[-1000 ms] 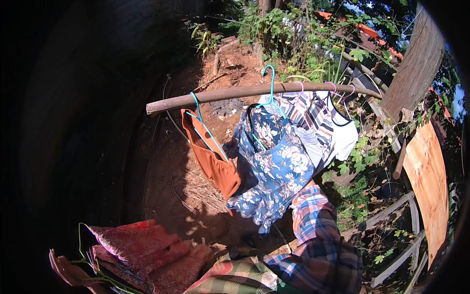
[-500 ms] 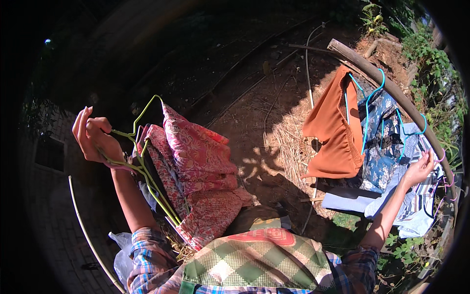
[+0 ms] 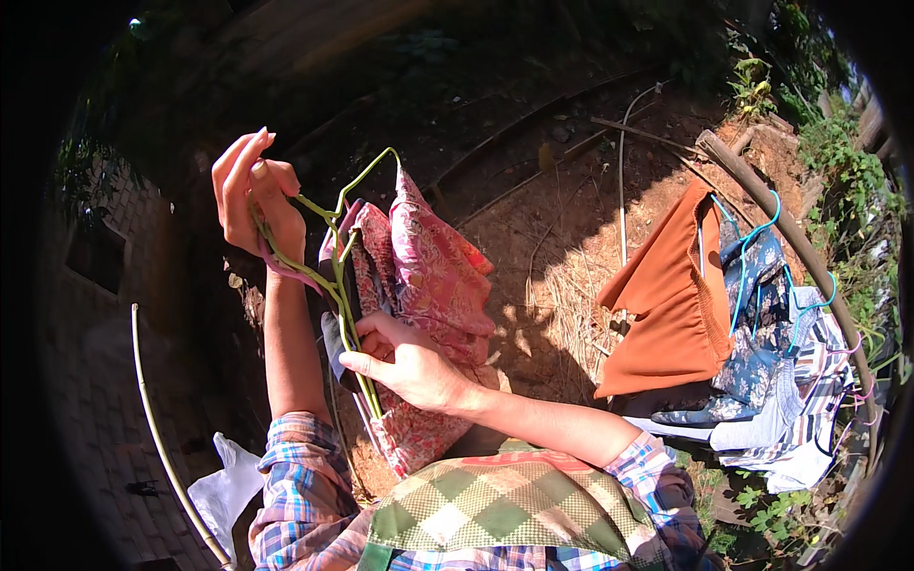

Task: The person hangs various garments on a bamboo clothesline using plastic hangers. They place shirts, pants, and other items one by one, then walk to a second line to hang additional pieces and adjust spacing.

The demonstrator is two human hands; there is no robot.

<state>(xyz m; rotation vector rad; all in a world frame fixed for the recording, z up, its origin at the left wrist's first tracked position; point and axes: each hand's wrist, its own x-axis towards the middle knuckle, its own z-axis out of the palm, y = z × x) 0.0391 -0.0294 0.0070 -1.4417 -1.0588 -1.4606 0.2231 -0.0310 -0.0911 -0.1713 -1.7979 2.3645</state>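
Near: right hand (image 3: 405, 362) pinching green hanger (image 3: 333, 276) shaft against pink patterned garment (image 3: 428, 285). Left hand (image 3: 252, 195), raised, fingers curled round hanger hooks — bundle held before chest. Step, judged: separating one hanger. Far right: wooden pole (image 3: 800, 247) carrying orange garment (image 3: 671, 305) — crowded.

Hangers (image 3: 328, 257) with garment (image 3: 428, 285) at left, pole (image 3: 790, 238) with hung clothes (image 3: 724, 333) at right, bare ground (image 3: 562, 257) between
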